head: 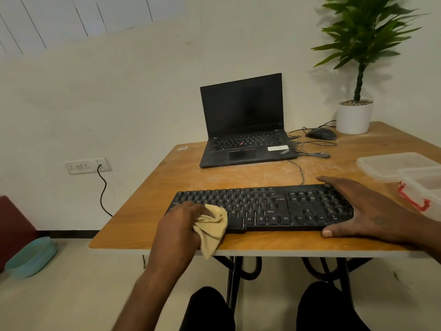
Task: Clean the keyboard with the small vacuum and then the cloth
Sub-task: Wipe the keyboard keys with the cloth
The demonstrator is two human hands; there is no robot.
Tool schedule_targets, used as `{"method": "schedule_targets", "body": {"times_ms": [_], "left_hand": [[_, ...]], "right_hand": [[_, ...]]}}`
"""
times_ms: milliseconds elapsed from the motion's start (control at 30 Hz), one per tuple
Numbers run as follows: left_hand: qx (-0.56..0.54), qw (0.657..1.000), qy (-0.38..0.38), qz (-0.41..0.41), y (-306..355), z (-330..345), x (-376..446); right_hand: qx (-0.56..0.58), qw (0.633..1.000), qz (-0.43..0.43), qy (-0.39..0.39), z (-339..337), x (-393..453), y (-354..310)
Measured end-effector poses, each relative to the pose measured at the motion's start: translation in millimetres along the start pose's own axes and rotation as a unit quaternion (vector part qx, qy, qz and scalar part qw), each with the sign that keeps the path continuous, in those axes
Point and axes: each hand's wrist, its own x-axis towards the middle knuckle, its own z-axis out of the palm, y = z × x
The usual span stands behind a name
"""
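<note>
A black keyboard (262,206) lies along the front edge of the wooden table (148,225). My left hand (179,225) grips a crumpled beige cloth (213,225) against the keyboard's left end, and a corner of the cloth hangs over the table edge. My right hand (365,209) lies flat with straight fingers over the keyboard's right end, thumb at its front edge. No vacuum is in view.
An open black laptop (243,130) stands behind the keyboard, with a black mouse (321,133) and cables to its right. A potted plant (355,115) occupies the back right corner. Clear plastic containers (401,166) sit at the right edge. A teal tub (31,256) lies on the floor at left.
</note>
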Motion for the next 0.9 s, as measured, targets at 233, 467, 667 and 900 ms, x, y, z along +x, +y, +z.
{"method": "schedule_targets", "body": {"times_ms": [233, 467, 667, 900], "left_hand": [[-0.036, 0.996, -0.02, 0.083, 48.8, 30.6, 12.2], [0.003, 0.998, 0.003, 0.059, 21.3, 23.0, 10.9], [0.018, 0.998, -0.002, 0.06, 17.0, 14.3, 19.2], [-0.002, 0.996, -0.008, 0.09, 37.3, 32.7, 31.9]], "right_hand": [[0.0, 1.0, 0.002, -0.005, 0.2, 1.1, 0.4], [-0.001, 1.0, 0.002, 0.001, 0.6, 1.1, 1.3], [-0.005, 1.0, 0.002, 0.0, -0.4, 1.4, -0.4], [0.001, 1.0, 0.004, -0.001, 0.5, 1.0, 0.1]]}}
